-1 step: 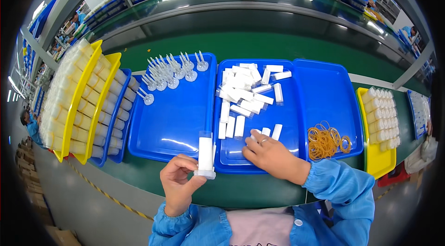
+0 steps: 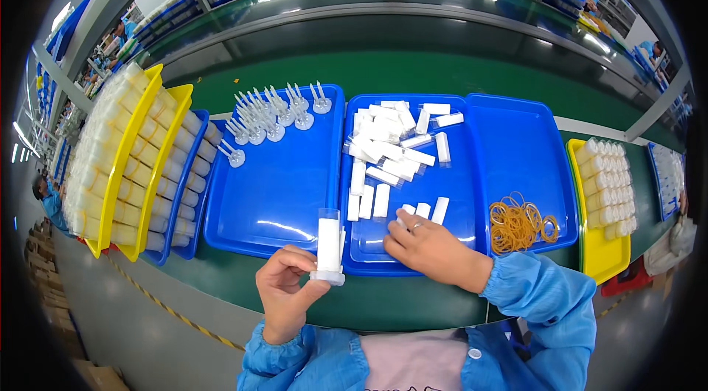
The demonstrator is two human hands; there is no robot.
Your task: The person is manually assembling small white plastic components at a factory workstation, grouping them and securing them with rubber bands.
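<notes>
Left hand (image 2: 291,280), at lower centre of the frame, pinches the round base of a clear tube (image 2: 330,243) between thumb and fingers, nearly closed. Right hand (image 2: 428,243) is half curled, palm down, fingertips at one of the white pieces (image 2: 381,200); whether it grips that piece I cannot tell. The tube is transparent, filled by a smooth white body that stops short of the clear upper end; its base is a pale, translucent disc, and a slim stem runs along its right side. Its long axis is close to upright in the frame, base down, clear end toward the top. That end overlaps the near left corner of the middle tray (image 2: 457,170). Left of it, blue floor spreads across the left tray (image 2: 287,177); below, a green strip of desk (image 2: 413,299) separates the trays from the person.
</notes>
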